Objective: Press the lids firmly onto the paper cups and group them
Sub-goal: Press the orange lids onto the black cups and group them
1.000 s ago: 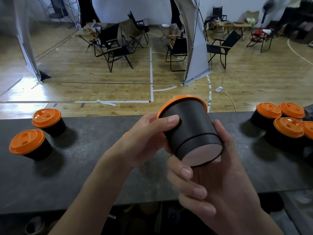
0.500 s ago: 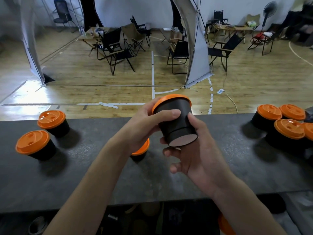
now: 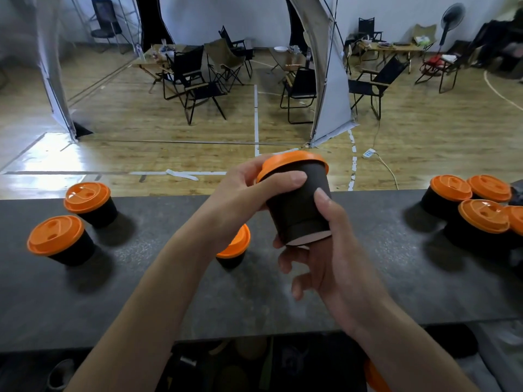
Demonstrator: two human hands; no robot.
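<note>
And here we are over the dark counter (image 3: 141, 292), both hands on 1 black paper cup (image 3: 297, 205), which is held up in the air at the middle of the view. It is tilted, its pale base turned towards us and its orange lid (image 3: 291, 161) facing up and away. The left hand (image 3: 240, 199) is wrapped round the top of the cup, thumb laid across the wall just under the lid's rim, fingers curled over the far side of the lid. The right hand (image 3: 336, 264) clasps the lower part, thumb running up the side, fingers curled beneath the base. We cannot tell whether the lid is fully seated all the way round.

Out on the left of the counter we have 2 lidded cups (image 3: 90, 203), standing near each other. 1 more lidded cup (image 3: 233, 250) peeks out from behind the left forearm. Over at the far right, a cluster of lidded cups (image 3: 481, 222) stands packed close together, at least 4 of them, the last cut by the edge of view. Beyond the counter we see wooden floor (image 3: 424, 142) and folding chairs (image 3: 198, 86).
</note>
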